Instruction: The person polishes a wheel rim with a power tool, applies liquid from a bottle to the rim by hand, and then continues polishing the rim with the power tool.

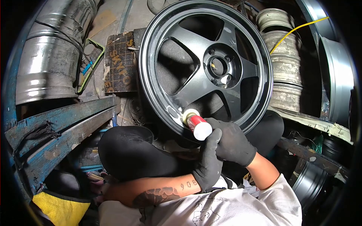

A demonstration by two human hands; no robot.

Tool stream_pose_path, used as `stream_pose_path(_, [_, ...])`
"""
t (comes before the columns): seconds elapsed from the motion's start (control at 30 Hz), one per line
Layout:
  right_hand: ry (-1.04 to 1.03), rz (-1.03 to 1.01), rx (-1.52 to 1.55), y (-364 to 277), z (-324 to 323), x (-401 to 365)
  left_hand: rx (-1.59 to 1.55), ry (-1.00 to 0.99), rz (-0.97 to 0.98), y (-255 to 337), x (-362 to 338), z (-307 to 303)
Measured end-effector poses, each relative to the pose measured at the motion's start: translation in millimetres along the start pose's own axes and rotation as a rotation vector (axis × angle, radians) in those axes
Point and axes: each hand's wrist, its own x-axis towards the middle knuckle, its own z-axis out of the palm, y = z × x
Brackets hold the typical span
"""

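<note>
The red tool [196,121] with a white end is standing at the lower left part of the black wheel [193,87], and its round pale-yellow head [186,114] is pressing at the wheel's rim, beside a bright shining patch. I am gripping this tool with both hands: my left hand [208,162] is keeping its thumb up next to the white end, and my right hand [233,143] is curling closed just beside it. Most of my fingers are hiding from view, so how they are wrapping I cannot tell. Both hands are wearing dark gloves. The wheel is facing upward in front of my bent knees, showing its five spokes. Left of it, a dark printed board [118,62] is lying near, and beyond, large silver cylinders [51,56] are lying. At right, dull rims [283,64] are standing stacked, and a yellow cable [298,29] is crossing them.
</note>
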Motion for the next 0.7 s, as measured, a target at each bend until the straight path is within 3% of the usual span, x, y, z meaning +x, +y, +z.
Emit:
stream_pose_path(0.4, [0.065, -0.024, -0.159, -14.6, 0.6, -1.0, -0.137, -0.055, 0.017, 1.6, -2.6, -1.4])
stream_pose_path(0.57, [0.132, -0.151, -0.206, -19.0, 5.2, 11.1, -0.058, 0.143, 0.190, -8.1, 17.0, -16.0])
stream_pose_path(0.7, [0.110, -0.170, -0.328, -23.3, 2.9, 5.8, -0.013, 0.166, 0.149, -1.9, 12.4, -7.0])
